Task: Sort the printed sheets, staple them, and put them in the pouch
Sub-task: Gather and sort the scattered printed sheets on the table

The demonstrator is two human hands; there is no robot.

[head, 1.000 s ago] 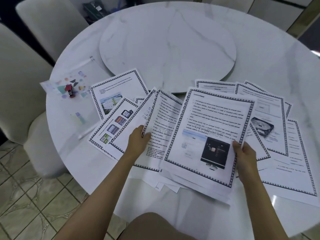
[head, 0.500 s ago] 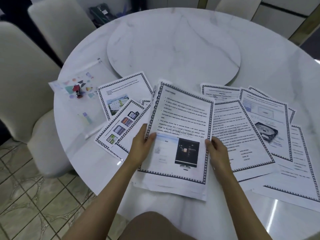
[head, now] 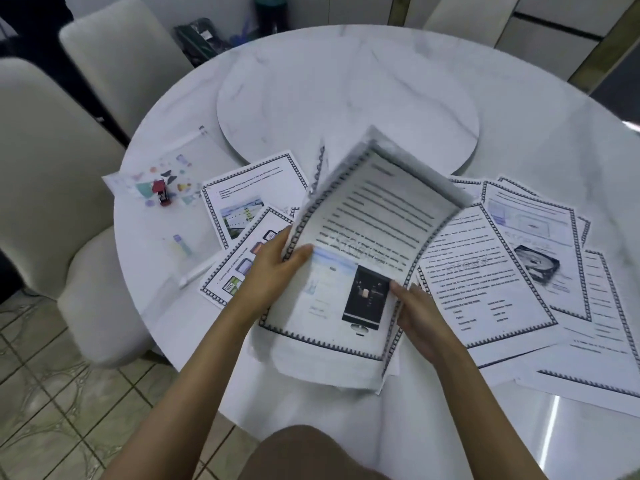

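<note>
Gripping the bowed sheet stack (head: 367, 216), left hand (head: 273, 268) and right hand (head: 419, 317) clamped on its side edges; print blurred, unreadable.

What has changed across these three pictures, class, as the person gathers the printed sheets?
The monitor sheet moved leftward onto the pile; the left hand and right hand now grip it by its sides, lifted and bowed. The spread sheets, stapler and pouch stayed put.

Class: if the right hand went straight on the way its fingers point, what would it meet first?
The stack it grips: the right hand points up-left across it. Beyond, depth unclear, perhaps the left hand.
</note>
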